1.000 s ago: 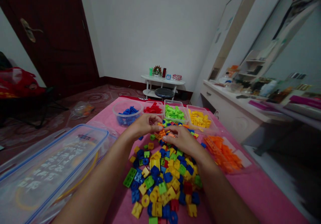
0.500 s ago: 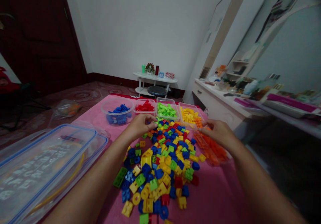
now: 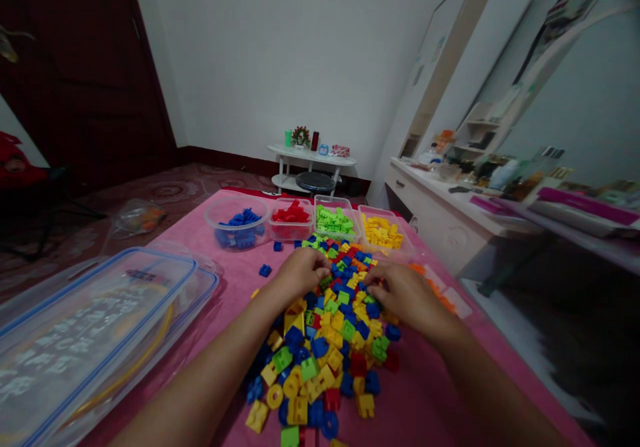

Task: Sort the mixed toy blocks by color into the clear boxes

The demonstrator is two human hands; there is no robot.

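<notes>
A heap of small plastic building blocks [image 3: 330,330] in yellow, blue, green, red and orange covers the middle of the pink-covered table [image 3: 425,393]. My left hand [image 3: 306,272] is at the heap's far left part, thumb and fingers drawn together; anything between the fingertips is hidden. On the right side of the heap, my right hand [image 3: 403,293] reaches in with bent fingers, thumb and forefinger a little apart, close to blue and yellow blocks. Behind my right hand lies a clear box of orange blocks [image 3: 443,298], partly covered by the hand.
Along the far edge stand a round tub [image 3: 213,219] of blue blocks and clear boxes of red [image 3: 291,212], green [image 3: 335,220] and yellow blocks [image 3: 383,231]. Large clear lidded containers [image 3: 100,327] lie at left. A cluttered dresser [image 3: 440,200] stands right.
My right hand has moved left from the orange blocks' box to the heap. My left hand has come slightly nearer and to the right, and loose blue blocks show beside it.
</notes>
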